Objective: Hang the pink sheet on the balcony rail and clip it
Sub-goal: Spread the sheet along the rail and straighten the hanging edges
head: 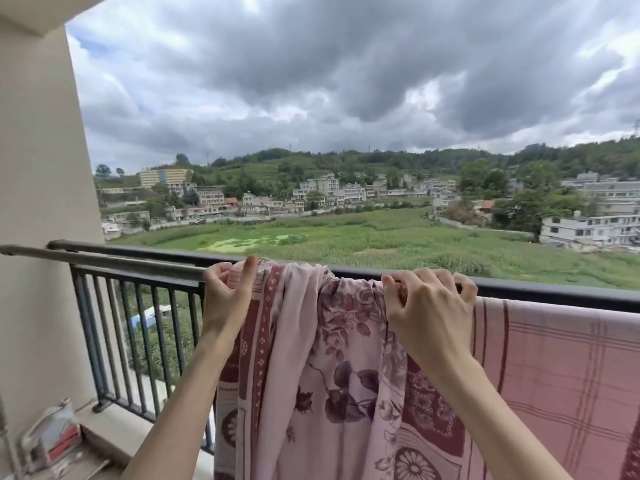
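A pink sheet (pixel 311 358) with dark red flowers and patterned borders hangs bunched over the dark metal balcony rail (pixel 138 252). My left hand (pixel 227 292) grips the sheet's left top edge where it lies on a grey pole (pixel 104 260) just inside the rail. At the sheet's right top edge, my right hand (pixel 429 306) pinches the fabric against the rail. No clip shows in either hand.
A second pink checked cloth (pixel 561 368) hangs on the rail to the right, touching the sheet. A beige wall (pixel 38 202) closes the left side. Some clutter (pixel 52 438) sits on the floor at the lower left. Beyond the rail lie fields and houses.
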